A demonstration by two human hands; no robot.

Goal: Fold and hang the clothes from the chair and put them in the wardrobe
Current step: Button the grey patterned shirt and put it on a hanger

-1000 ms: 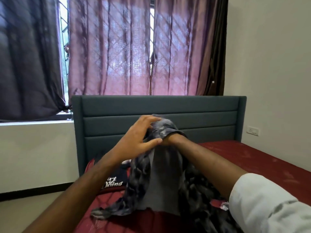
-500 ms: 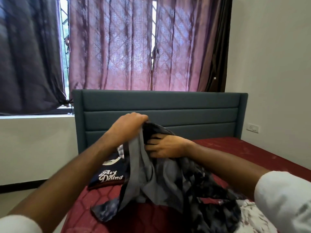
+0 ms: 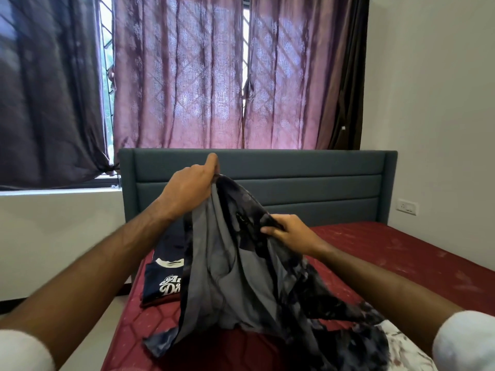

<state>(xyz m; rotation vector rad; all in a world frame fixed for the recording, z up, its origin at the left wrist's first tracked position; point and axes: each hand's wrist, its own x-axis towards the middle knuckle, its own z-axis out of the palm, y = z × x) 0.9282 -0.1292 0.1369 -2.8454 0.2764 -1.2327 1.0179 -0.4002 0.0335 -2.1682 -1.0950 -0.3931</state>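
Purple curtains (image 3: 182,76) hang behind the grey-blue headboard (image 3: 294,180), lit from the window, with a darker curtain (image 3: 48,89) to the headboard's left running out of frame. Below the headboard a red mattress (image 3: 401,253) stretches toward the camera, its near part hidden under cloth and arms. In this one head view, the left hand (image 3: 190,188) is raised in front of the headboard, fingers curled tight around the top edge of a dark patterned garment (image 3: 241,285); the fingertips are buried in the fabric and cannot be seen. The right hand (image 3: 289,231), lower and in front of the headboard's bottom edge, pinches a fold of the same garment between thumb and fingers. The garment hangs between the two hands above the mattress, showing a plain grey inner side and a mottled dark outer side; its shape and type are hard to make out, and its lower end trails onto the mattress. A folded navy shirt (image 3: 163,282) with white lettering lies on the mattress below the headboard's left end, half covered by the hanging cloth so the words are cut off. A white printed cloth (image 3: 401,349) shows at the bottom edge. White sleeves (image 3: 466,341) are cropped at both lower corners.
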